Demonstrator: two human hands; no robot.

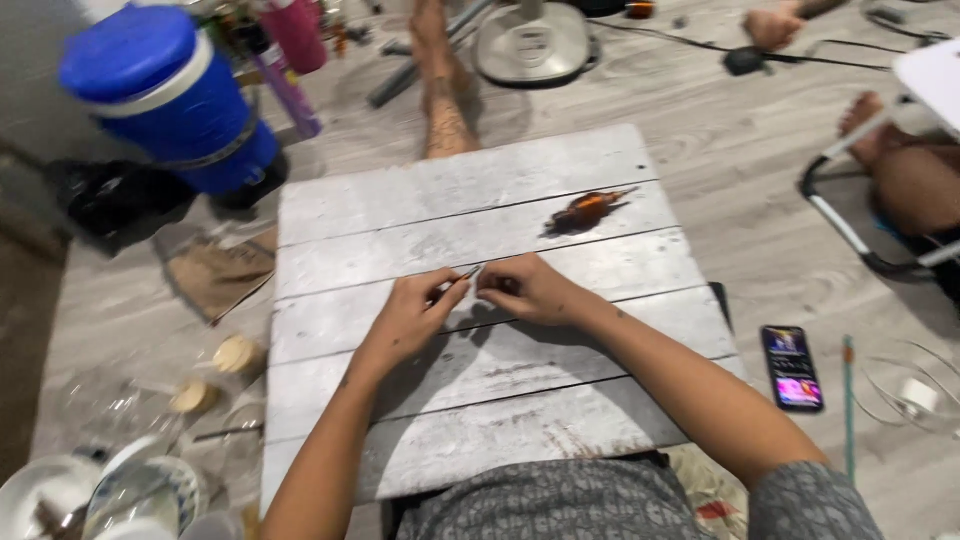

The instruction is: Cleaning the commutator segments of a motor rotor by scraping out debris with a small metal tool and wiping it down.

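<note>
Left hand [408, 318] and right hand [530, 290] close together, fingertips pinching a thin metal pin [462, 277] between them, low over grey plank board [350, 210]. Beyond right hand, well apart: small brown bottle [586, 211] lying on its side. Right of right forearm, on floor: phone [792, 367], screen lit. Far left of left hand: blue jug [165, 95].

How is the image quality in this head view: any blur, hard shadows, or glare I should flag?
Head view: motion blur softens the whole frame, worst at the edges around the blue jug and the dishes; the left hand and right hand on the whitewashed board are only fairly sharp, so the thin item they pinch is unclear; overhead light casts distinct arm shadows; the phone screen glows.
</note>
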